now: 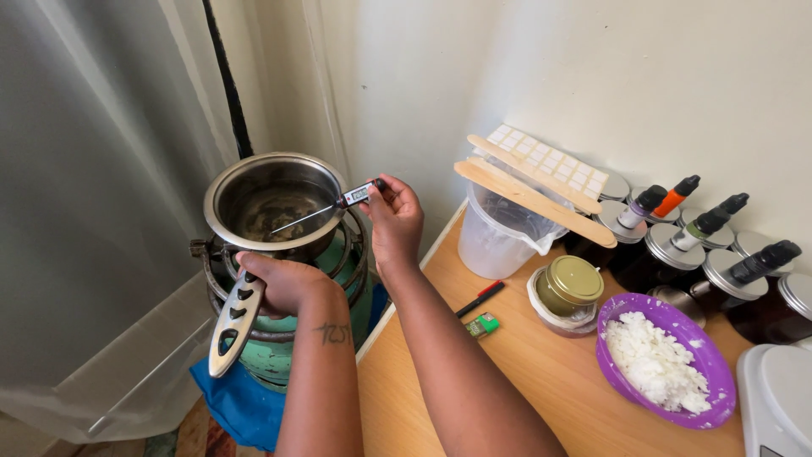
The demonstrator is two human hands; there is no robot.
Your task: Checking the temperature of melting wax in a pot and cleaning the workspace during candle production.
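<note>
Forearms: both of mine reach in from the bottom edge toward the pot, nearest the lens.
Left hand [283, 283]: I have its grip closed around the base of the pot handle [235, 326], steadying it.
Right hand [393, 216]: fingers pinched shut on the head of the probe thermometer [359, 195]; its thin stem slants down into the steel pot [272, 203].
Pot: sits on a green gas burner [279, 347] just off the left edge of the wooden surface [524, 372].
Technique, as I judge it: I should keep the tip in the liquid and off the metal bottom, hold the handle firm, and keep the small display turned up toward me.
Surface, near edge: red-and-black pen [480, 299], small green object beside it.
Surface, right side: purple bowl [706, 338] of white flakes, gold-lidded jar [571, 288], clear jug [503, 233] with wooden sticks, dark bottles toward the back.
</note>
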